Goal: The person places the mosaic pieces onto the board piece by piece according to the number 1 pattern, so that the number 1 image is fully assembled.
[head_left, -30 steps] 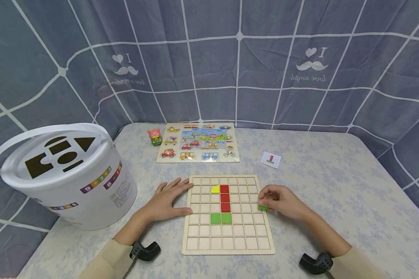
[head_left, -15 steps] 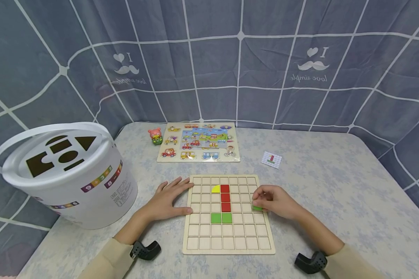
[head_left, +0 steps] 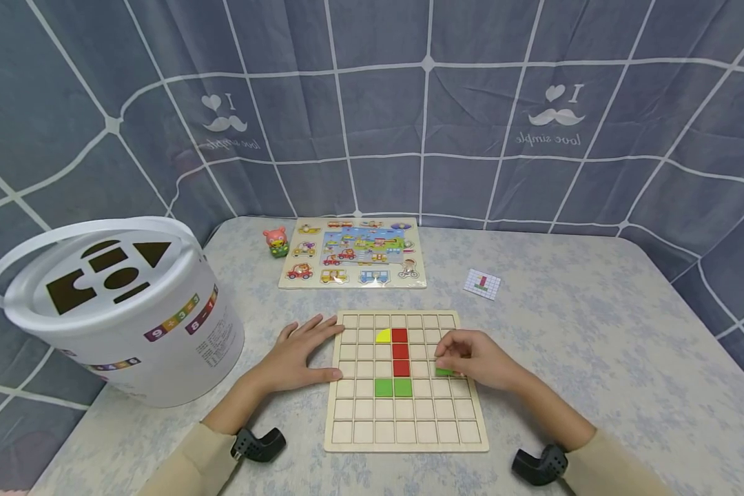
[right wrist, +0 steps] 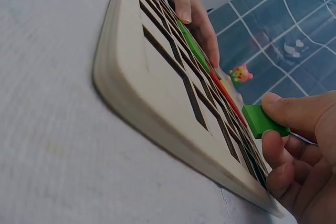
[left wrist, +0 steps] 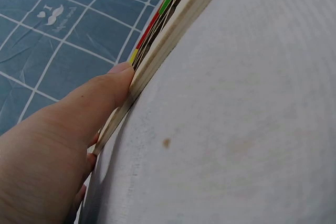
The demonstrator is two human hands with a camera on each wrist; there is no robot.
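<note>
A wooden grid board (head_left: pixel 403 427) lies on the table in front of me. It holds a yellow quarter-round piece (head_left: pixel 382 336), three red squares (head_left: pixel 399 352) in a column and two green squares (head_left: pixel 393 387) below them. My right hand (head_left: pixel 471 358) pinches a green square piece (head_left: pixel 444 372) (right wrist: pixel 262 120) just above the board's right part. My left hand (head_left: pixel 297 355) lies flat on the table, its fingers straight against the board's left edge (left wrist: pixel 157 51).
A white shape-sorter bucket (head_left: pixel 118 310) stands at the left. A vehicle peg puzzle (head_left: pixel 353 253) and a small pink figurine (head_left: pixel 275 242) sit at the back. A small pattern card (head_left: pixel 481 283) lies at the right. Blue grid cloth walls surround the table.
My right hand has carried the green piece leftward, from the board's right edge to over its inner cells. The left hand has stayed put.
</note>
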